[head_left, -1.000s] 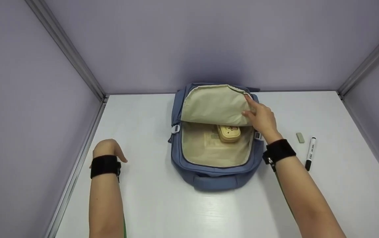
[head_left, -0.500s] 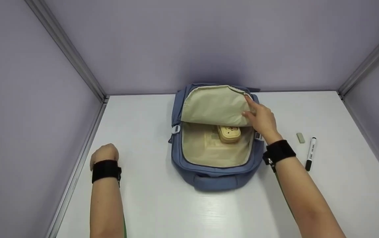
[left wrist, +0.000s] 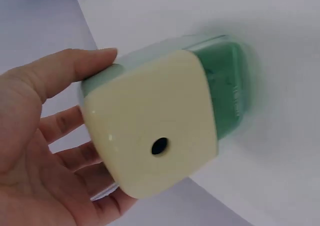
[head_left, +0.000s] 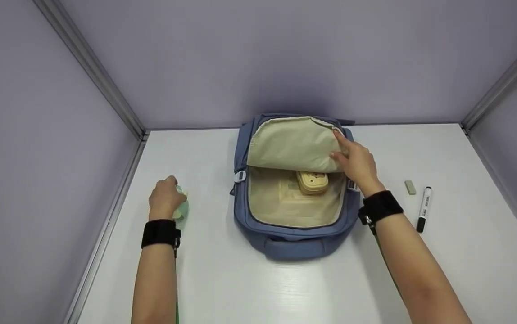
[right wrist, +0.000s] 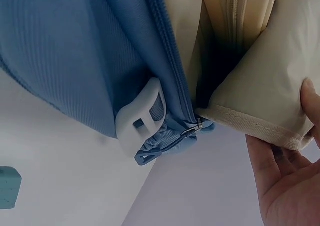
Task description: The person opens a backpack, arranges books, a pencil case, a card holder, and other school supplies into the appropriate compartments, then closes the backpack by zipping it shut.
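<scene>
At far left, left hand curled round a cream-and-green box, low over the white table; could slip, grip being shallow. In the middle, blue backpack lying open. Right hand pinching the flap up; could drop shut if released.

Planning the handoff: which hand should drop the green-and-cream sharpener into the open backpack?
Left, probably. The left hand already grips the sharpener, while the right hand holds the flap up off the backpack.
</scene>
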### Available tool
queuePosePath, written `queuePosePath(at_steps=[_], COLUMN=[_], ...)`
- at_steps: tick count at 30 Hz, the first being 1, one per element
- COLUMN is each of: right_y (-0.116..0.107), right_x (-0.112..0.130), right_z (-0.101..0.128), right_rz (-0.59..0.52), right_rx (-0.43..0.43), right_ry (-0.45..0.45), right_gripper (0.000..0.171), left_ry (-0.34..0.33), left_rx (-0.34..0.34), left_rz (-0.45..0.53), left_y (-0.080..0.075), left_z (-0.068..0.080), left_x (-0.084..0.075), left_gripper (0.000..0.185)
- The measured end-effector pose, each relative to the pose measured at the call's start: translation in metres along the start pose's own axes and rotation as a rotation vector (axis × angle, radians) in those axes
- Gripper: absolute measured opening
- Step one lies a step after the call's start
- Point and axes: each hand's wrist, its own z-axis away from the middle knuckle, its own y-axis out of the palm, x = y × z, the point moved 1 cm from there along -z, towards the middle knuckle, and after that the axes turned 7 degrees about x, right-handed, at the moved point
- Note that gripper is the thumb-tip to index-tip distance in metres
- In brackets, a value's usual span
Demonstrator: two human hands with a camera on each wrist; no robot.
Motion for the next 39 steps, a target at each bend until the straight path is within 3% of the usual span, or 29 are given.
queuePosePath(at_steps=[3, 5, 11, 18, 24, 28, 32, 34, 39], right_y=[0.0, 0.0, 0.001, 0.0, -0.002, -0.003, -0.003, -0.003, -0.003], right_x=[0.0, 0.001, 0.001, 0.0, 0.0, 0.0, 0.0, 0.0, 0.001], right_z=[0.001, 0.002, 0.001, 0.001, 0.001, 0.001, 0.002, 0.002, 0.003], right_rz=[0.012, 0.012, 0.0, 0.004, 0.007, 0.004, 0.006, 0.012, 0.016], right_rx=[-0.005, 0.001, 0.017, 0.02, 0.02, 0.018, 0.02, 0.018, 0.006], right_ry=[0.0, 0.006, 0.017, 0.02, 0.02, 0.026, 0.025, 0.022, 0.011], right_gripper=[0.062, 0.063, 0.063, 0.063, 0.063, 0.063, 0.063, 0.063, 0.063], left_ry=[0.06, 0.07, -0.017, -0.048, 0.01, 0.101, 0.24, 0.332, 0.635], left_rx=[-0.067, -0.073, 0.037, 0.105, 0.025, -0.075, -0.133, -0.133, -0.091], left_rz=[0.024, 0.032, 0.018, 0.036, -0.02, -0.051, -0.022, 0.002, 0.03], left_y=[0.01, 0.013, 0.004, -0.01, -0.006, -0.004, -0.008, -0.011, -0.012], left_z=[-0.006, -0.007, -0.001, 0.002, 0.0, 0.002, 0.011, 0.017, 0.035], left_x=[-0.005, -0.007, -0.01, -0.015, -0.021, -0.035, -0.058, -0.071, -0.103], left_gripper=[0.047, 0.053, 0.067, 0.058, 0.063, 0.071, 0.066, 0.063, 0.057])
